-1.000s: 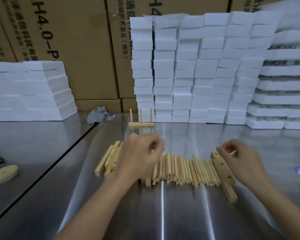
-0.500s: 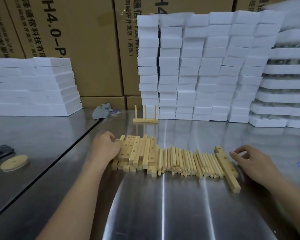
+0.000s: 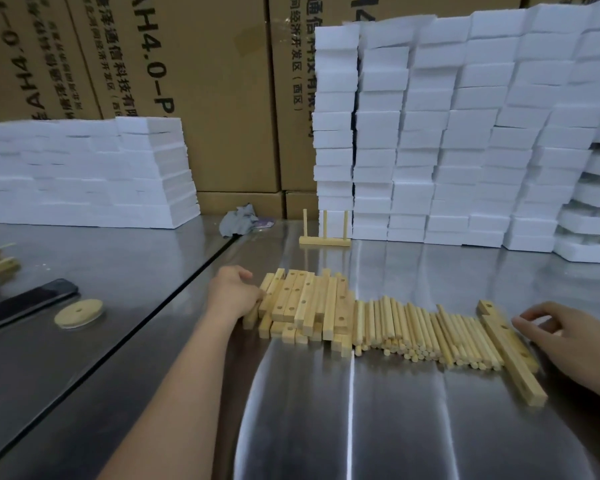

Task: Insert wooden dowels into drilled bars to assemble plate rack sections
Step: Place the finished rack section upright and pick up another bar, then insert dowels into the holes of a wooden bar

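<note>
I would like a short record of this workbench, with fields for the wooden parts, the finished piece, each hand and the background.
drilled bars: piled on the steel table, left of the dowels
dowels: one row, lying side by side
separate bars: right of the dowels
finished section: upright at the back, three dowels in one bar
left hand: against the pile's left side, fingers curled, grip unclear
right hand: open, fingertips at the separate bars
background: white foam blocks, cardboard boxes
</note>
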Demonstrator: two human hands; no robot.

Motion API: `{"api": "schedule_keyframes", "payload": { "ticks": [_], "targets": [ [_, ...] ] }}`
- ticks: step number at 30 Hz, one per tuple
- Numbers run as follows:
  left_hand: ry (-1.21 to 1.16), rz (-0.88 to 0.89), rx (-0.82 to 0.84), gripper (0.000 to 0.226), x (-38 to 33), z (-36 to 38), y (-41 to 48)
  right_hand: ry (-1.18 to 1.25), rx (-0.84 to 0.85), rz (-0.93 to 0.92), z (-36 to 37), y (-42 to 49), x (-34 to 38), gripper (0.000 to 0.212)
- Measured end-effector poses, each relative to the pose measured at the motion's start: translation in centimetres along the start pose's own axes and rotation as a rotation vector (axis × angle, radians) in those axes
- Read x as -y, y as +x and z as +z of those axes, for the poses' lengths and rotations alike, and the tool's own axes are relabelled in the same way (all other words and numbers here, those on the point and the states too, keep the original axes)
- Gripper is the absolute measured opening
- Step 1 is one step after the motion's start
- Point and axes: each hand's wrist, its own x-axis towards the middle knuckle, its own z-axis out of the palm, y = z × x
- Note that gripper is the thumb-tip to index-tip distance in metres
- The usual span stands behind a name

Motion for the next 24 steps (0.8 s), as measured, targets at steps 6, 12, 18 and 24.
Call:
{"api": "schedule_keyframes", "payload": {
  "ticks": [6, 12, 18, 24],
  "targets": [
    [0.013, 0.076, -0.181, 0.046, -1.1, -1.0, -1.5, 0.006, -0.009, -0.005, -0.8, -0.9, 2.0, 0.017],
    [-0.696, 0.338, -0.076, 0.049, -6.7, -1.0, -5.9, 0.071, -0.233, -0.233, -2.1, -2.7, 5.3, 0.006],
    [-1.130, 0.328, 0.555, 0.039, -8.9, 3.0, -9.2, 0.752, 0.159, -0.299, -1.5, -6.6, 11.4, 0.039],
    [-1.014, 0.411, 0.748, 0.029, -8.8, 4.8, -10.8, 1.291, 0.479, -0.094, -1.0, -8.0, 13.0, 0.051]
  ]
}}
